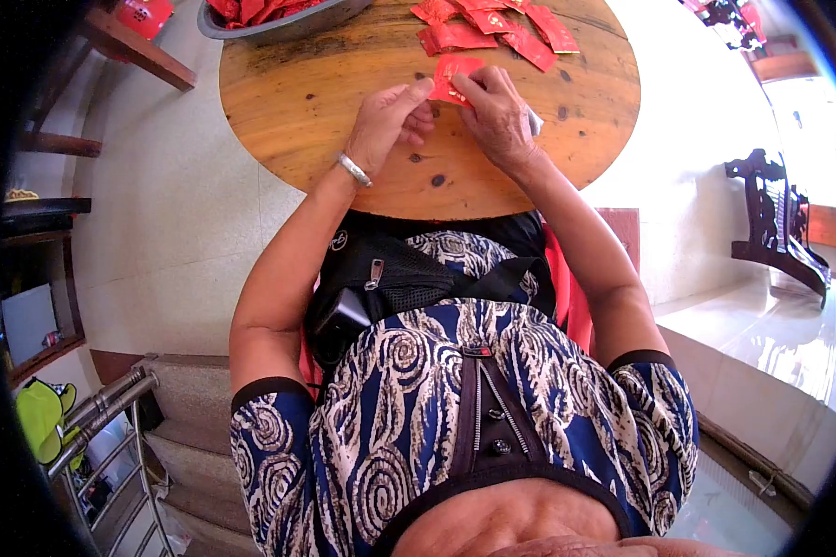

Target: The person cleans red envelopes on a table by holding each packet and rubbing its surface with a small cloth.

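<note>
Above the near half of the round wooden table (334, 130), a small red packet (450, 71) with gold marks is held between my two hands. My left hand (387, 123), with a silver bracelet at the wrist, is closed, its thumb at the packet's left edge. My right hand (502, 119) pinches the packet's right side, thumb over the front. A small greyish-white thing (535, 122) shows beside my right hand; I cannot make out what it is. Just beyond lie several similar red packets (529, 46) in a loose pile.
A grey basin (279, 31) full of red packets stands at the table's far left. Dark wooden furniture (771, 213) is on the right. A metal railing (111, 418) and steps (195, 436) are at lower left. A black bag (381, 283) rests on my lap.
</note>
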`<state>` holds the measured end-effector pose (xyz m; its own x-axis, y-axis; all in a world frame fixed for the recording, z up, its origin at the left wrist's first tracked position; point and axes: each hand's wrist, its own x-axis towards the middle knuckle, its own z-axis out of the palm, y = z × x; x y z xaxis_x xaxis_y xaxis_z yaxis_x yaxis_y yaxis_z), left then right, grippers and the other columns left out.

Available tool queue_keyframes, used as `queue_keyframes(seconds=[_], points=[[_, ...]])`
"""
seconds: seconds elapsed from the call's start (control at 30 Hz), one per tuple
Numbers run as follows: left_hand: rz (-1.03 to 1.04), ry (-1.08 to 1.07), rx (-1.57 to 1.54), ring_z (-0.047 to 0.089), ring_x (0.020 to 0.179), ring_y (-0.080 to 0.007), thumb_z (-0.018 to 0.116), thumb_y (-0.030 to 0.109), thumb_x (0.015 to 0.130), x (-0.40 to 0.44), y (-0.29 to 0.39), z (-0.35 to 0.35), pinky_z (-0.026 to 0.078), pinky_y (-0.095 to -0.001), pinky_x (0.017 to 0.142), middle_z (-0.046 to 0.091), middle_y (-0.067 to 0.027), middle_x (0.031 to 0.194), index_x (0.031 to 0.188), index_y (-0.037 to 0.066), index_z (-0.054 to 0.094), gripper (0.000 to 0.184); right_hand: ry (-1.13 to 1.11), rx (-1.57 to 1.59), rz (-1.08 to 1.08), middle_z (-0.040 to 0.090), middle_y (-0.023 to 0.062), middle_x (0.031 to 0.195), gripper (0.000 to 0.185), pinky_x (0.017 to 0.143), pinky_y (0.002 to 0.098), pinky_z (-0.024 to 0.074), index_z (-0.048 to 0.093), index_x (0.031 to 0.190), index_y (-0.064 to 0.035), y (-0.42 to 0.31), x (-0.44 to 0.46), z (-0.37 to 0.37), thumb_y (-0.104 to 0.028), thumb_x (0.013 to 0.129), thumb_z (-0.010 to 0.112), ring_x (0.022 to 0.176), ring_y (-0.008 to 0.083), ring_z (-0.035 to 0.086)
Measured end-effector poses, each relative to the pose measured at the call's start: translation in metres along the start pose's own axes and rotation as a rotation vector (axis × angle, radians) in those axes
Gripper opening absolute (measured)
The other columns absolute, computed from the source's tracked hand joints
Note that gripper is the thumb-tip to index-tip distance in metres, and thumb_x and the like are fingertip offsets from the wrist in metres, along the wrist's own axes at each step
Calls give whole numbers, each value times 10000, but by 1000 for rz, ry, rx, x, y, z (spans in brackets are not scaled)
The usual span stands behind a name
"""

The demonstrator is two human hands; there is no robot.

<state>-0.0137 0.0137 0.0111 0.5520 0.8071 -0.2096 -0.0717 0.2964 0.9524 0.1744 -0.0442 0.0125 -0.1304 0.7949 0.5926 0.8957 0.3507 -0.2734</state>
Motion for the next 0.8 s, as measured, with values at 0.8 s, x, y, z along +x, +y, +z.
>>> queue_keyframes(seconds=[0.8], points=[[-197,82,97,676,654,-141,575,264,947,10,-14,-14,557,-245,480,664,-69,823,987,47,604,222,-314,10,187,574,147,1019,384,891,444,469,625,1102,-114,41,-4,-33,-167,724,662,1031,363,553]])
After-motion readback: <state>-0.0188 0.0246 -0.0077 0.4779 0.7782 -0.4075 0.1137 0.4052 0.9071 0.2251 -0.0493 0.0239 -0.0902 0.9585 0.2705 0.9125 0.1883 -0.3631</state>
